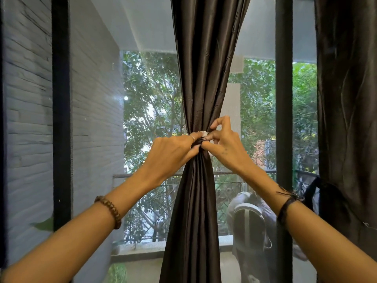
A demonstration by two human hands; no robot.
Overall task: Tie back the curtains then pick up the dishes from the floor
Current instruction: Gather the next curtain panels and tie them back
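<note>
Both hands meet at the gathered waist of the dark brown curtain [201, 94], the left hand [173, 152] gripping the bunched fabric and the right hand [223, 145] pinching a tieback [201, 141] there, before a window frame [284, 99].

Open air flanks the gathered dark curtain [199, 78] on both sides, though window glass [146, 103] closes off everything beyond; black frame posts [61, 111] stand left and right. A second curtain [346, 119] fills the right edge; both hands crowd the cinched waist.
</note>
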